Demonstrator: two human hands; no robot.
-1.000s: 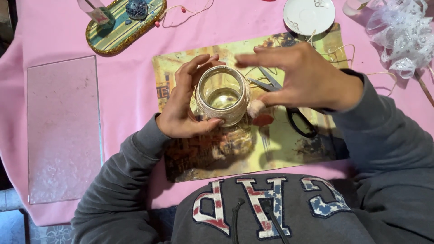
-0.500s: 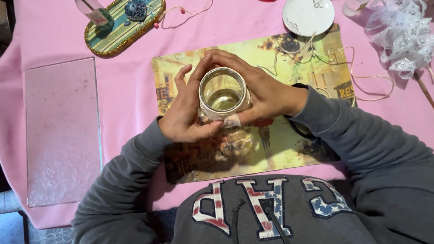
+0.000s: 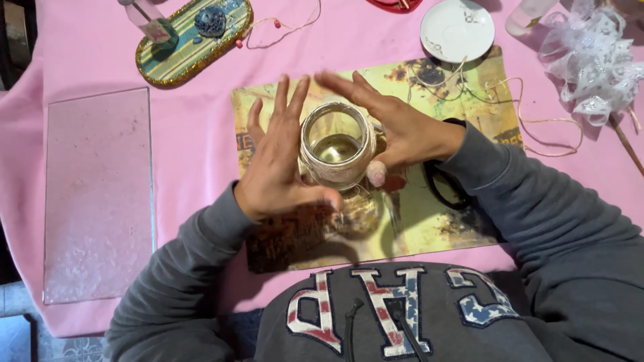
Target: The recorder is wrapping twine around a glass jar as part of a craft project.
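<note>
Pink tablecloth [image 3: 201, 134]; white saucer [image 3: 457, 28]; green-striped tray [image 3: 194, 40].

Grey sweatshirt, long sleeves, patterned appliqué chest letters

Clear glass jar [image 3: 337, 144], upright, open mouth facing up, sides wrapped in pale twine, bottom showing through the glass, held above a yellowish printed mat [image 3: 416, 221], pressed between two flat palms
</note>
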